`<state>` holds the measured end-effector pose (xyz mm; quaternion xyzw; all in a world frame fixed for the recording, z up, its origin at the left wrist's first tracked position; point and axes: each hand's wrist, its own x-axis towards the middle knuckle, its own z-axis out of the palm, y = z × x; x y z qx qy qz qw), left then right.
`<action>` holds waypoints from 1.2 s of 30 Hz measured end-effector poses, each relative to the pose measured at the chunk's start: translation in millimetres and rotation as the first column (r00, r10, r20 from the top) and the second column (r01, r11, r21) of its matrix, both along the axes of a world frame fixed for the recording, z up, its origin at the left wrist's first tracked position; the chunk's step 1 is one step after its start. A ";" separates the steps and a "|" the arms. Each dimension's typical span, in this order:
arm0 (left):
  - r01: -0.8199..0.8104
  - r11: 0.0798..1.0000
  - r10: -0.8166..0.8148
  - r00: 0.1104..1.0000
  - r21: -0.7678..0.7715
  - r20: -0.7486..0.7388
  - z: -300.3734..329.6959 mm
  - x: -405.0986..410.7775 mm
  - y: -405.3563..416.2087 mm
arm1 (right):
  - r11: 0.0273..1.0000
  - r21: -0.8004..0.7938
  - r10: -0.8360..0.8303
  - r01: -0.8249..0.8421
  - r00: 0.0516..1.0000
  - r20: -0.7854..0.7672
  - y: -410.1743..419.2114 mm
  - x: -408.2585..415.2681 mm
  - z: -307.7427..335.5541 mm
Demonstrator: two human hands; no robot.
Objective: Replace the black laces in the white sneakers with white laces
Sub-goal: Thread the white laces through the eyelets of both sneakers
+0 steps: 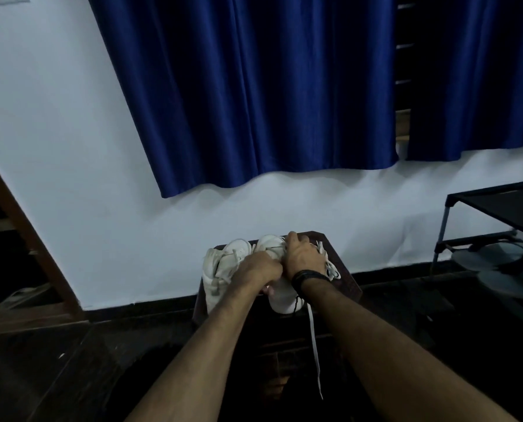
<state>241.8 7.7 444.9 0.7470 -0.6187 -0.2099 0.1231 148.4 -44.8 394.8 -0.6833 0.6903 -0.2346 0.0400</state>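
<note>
Two white sneakers stand side by side on a small dark wooden table (pixel 344 263). The left sneaker (pixel 219 266) lies untouched. My left hand (pixel 258 268) and my right hand (pixel 299 257) are both curled on top of the right sneaker (pixel 281 295), covering its lacing area. What the fingers pinch is hidden. A white lace (pixel 315 345) hangs from that sneaker down over the table's front edge. More white lace (pixel 330 264) is bunched on the table just right of my right hand. A black band circles my right wrist.
A white wall and blue curtain (pixel 254 102) rise behind the table. A black shoe rack (pixel 494 226) with grey sandals stands at the right. A wooden door frame (pixel 26 233) is at the left. The floor is dark.
</note>
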 end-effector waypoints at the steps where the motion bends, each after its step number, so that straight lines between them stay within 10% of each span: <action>1: 0.000 1.000 0.000 1.000 -0.006 0.011 -0.4 1.5 0.8 | 1.000 -0.003 -0.009 0.009 1.000 0.008 -1.1 -0.1 -1.7; 7: -0.073 0.903 0.039 0.995 -0.424 -0.088 38.8 30.5 4.5 | 0.999 0.037 -0.013 0.012 0.999 0.031 3.0 -0.3 -1.2; 14: -0.018 0.614 -0.442 0.821 -0.789 -0.362 129.2 26.5 56.0 | 0.999 0.012 -0.052 0.051 0.997 0.056 -3.9 5.3 -4.1; 16: -0.065 0.683 -0.293 0.888 -0.728 -0.354 144.4 28.8 63.2 | 1.000 0.025 0.008 -0.011 0.996 0.088 -22.9 7.5 -17.8; 18: -0.095 0.807 0.093 0.995 -0.584 -0.033 144.8 34.9 63.6 | 0.999 0.031 -0.015 0.013 0.997 0.069 -18.2 7.0 -15.5; 21: -0.054 0.897 0.266 0.860 -0.440 0.436 114.9 39.3 59.8 | 0.998 0.001 -0.057 0.057 0.998 -0.016 7.5 5.9 2.6; 36: -0.045 0.992 0.046 0.999 -0.121 0.010 2.5 -2.2 -0.2 | 0.998 -0.028 -0.060 0.060 0.998 0.015 -8.8 4.8 -12.2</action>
